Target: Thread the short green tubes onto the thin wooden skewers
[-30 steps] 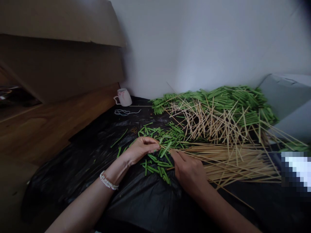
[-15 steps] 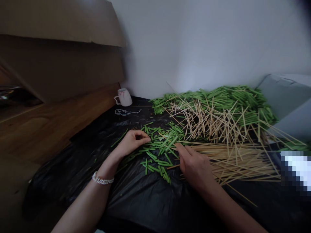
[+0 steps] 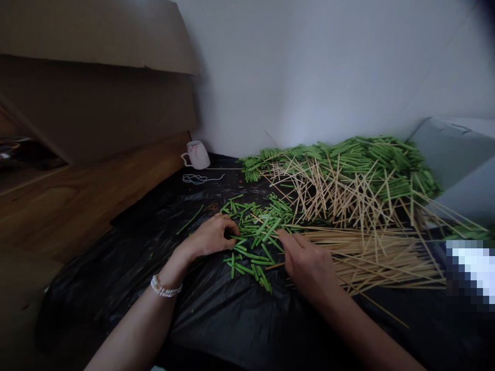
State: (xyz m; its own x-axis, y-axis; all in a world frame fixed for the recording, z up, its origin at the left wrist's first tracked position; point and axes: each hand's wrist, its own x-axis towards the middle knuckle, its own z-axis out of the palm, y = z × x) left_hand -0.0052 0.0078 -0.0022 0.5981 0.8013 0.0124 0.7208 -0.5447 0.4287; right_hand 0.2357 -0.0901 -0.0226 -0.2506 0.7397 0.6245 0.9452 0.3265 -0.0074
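My left hand (image 3: pixel 211 234), a beaded bracelet at its wrist, is lowered to the left edge of a loose pile of cut green stems (image 3: pixel 284 208). Its fingers are curved, with a gap between thumb and fingers, and I see nothing held there. My right hand (image 3: pixel 307 260) pinches a thin bamboo skewer (image 3: pixel 256 218) that points up and left over the pile. Several green pieces (image 3: pixel 271 229) lie across the skewer close to the fingertips, apparently threaded on it. Below that hand, the darker end of another stick (image 3: pixel 274 266) pokes out.
Bare skewers (image 3: pixel 386 257) lie to the right. Behind them is a heap of filled skewers (image 3: pixel 371 159) with green pieces. A white mug (image 3: pixel 198 155), string (image 3: pixel 197 179) and rubber bands (image 3: pixel 213 207) are at the left. Black plastic (image 3: pixel 232 319) covers the surface; a cardboard box (image 3: pixel 116 108) stands left.
My left hand has moved down and slightly left, onto the pile's near left edge, uncovering the rubber bands. My right hand and its skewer have barely shifted.
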